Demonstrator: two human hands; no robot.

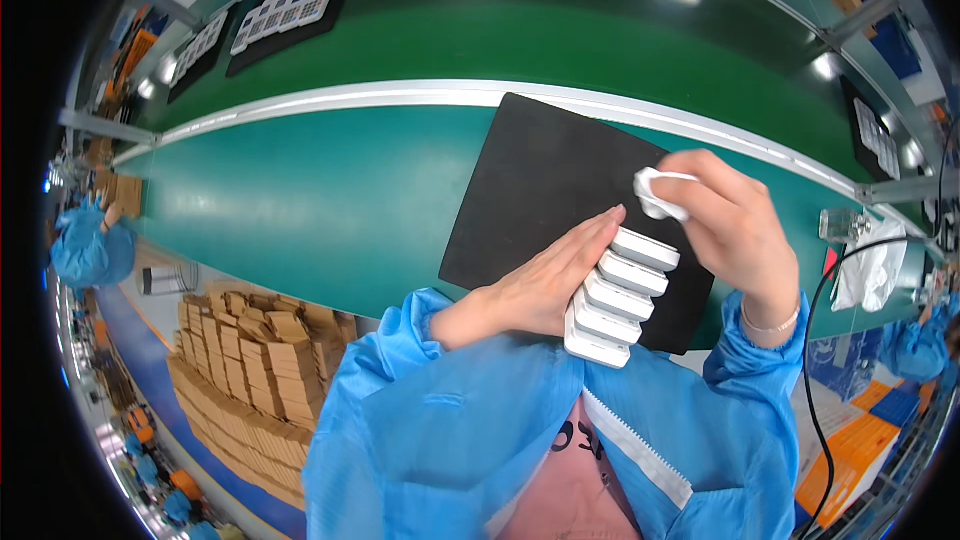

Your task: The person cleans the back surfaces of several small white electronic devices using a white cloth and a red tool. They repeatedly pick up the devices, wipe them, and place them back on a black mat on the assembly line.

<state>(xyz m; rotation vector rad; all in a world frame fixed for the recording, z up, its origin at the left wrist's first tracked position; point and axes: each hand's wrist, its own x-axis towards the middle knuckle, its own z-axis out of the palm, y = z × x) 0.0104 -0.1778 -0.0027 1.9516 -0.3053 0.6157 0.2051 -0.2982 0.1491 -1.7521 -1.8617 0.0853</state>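
A row of several white rounded flat devices (pixel 618 298) stands at the near edge of a black mat (pixel 560 175), stepped one behind another. My left hand (pixel 545 285) lies along their left side, fingers stretched out straight and held together, the palm against the devices. To the right and a little above the row, my right hand (pixel 735 225) is closed in a pinch on a crumpled white cloth (pixel 657 192). The cloth is held over the mat, apart from the devices. What the devices' faces look like is hidden from here.
Beyond a pale rail runs a green conveyor belt (pixel 450 40), with white devices on black mats (pixel 285 15) at its far left. A clear jar (pixel 842 225), a white plastic bag (pixel 872 275) and a black cable (pixel 815 360) are at right. Cardboard boxes (pixel 255 360) are stacked lower left.
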